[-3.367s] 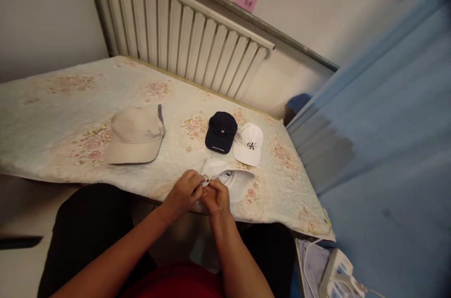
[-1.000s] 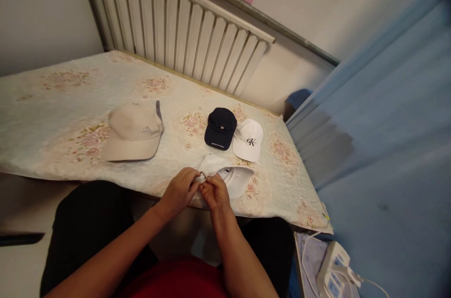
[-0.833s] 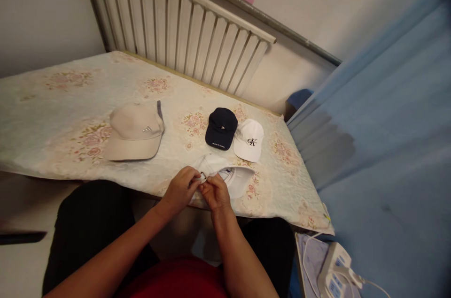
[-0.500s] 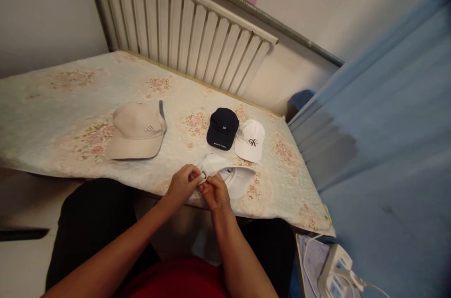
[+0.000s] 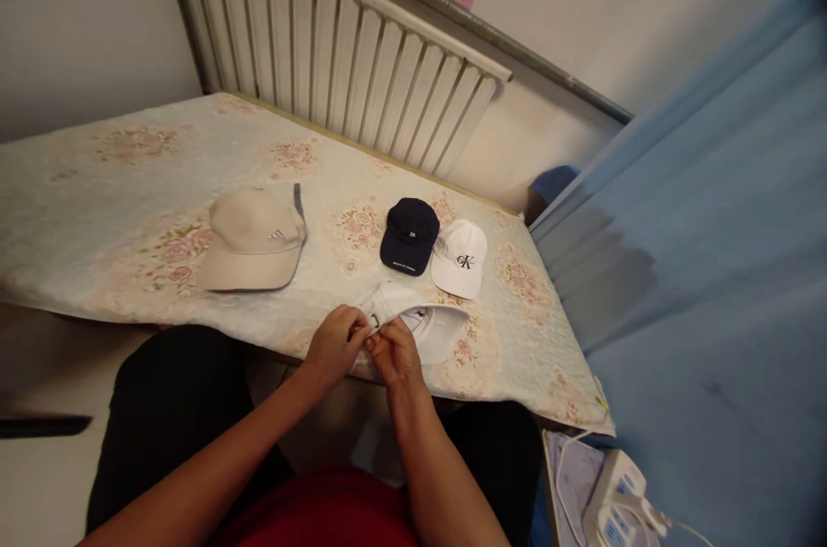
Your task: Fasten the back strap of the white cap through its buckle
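Close in front of me a white cap (image 5: 443,336) lies on its side at the near edge of the bed, its underside and brim facing right. My left hand (image 5: 336,340) pinches the cap's back strap beside a small metal buckle (image 5: 374,321). From the other side my right hand (image 5: 395,351) grips the same strap, fingers curled and palm partly up. Part of the strap is hidden behind the fingers. Just beyond are a navy cap (image 5: 409,237) and a white cap with black letters (image 5: 460,258), side by side and touching. A beige cap (image 5: 251,241) sits to the left.
A floral quilted cover (image 5: 310,211) spreads over the bed. Behind it a white radiator (image 5: 362,56) runs along the wall. A blue curtain (image 5: 698,254) hangs on the right. White power strips (image 5: 617,500) with cables lie at the lower right.
My left hand's fingers have shifted slightly at the strap near the buckle. The right hand and the caps stay nearly where they were.
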`<state>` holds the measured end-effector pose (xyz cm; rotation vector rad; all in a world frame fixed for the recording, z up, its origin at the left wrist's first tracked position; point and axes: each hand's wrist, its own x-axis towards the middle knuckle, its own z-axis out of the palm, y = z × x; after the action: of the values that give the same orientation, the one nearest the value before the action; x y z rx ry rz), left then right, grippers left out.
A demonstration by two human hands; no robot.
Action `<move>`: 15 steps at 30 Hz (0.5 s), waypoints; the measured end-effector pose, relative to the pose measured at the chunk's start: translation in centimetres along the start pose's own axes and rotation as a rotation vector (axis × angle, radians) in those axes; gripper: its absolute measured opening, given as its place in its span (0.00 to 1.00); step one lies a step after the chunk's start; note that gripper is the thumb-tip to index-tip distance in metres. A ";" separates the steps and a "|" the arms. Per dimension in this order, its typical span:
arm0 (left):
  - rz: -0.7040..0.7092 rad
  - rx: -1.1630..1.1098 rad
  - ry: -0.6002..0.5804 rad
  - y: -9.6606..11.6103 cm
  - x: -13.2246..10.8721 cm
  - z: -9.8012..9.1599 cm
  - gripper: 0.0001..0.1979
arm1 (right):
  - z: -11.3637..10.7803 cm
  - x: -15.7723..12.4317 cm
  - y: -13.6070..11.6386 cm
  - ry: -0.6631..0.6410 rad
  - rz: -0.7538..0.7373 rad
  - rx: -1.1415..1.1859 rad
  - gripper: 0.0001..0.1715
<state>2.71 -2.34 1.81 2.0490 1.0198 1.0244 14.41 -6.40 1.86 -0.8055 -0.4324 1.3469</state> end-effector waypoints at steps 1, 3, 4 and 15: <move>0.004 0.006 -0.002 0.0 0.0 0.0 0.03 | 0.0 0.1 0.1 0.020 -0.002 -0.014 0.15; 0.006 0.013 -0.004 -0.1 0.0 0.0 0.04 | 0.1 0.3 0.3 0.075 -0.011 -0.045 0.14; 0.009 0.015 -0.003 -0.1 0.1 0.0 0.04 | 0.0 0.5 0.4 0.106 -0.018 -0.058 0.13; 0.050 0.042 0.034 -0.3 0.0 0.0 0.05 | 0.9 -0.5 0.0 0.167 -0.054 -0.172 0.10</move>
<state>2.64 -2.15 1.58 2.1077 1.0195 1.0751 13.68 -6.65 2.48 -1.0330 -0.4393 1.1932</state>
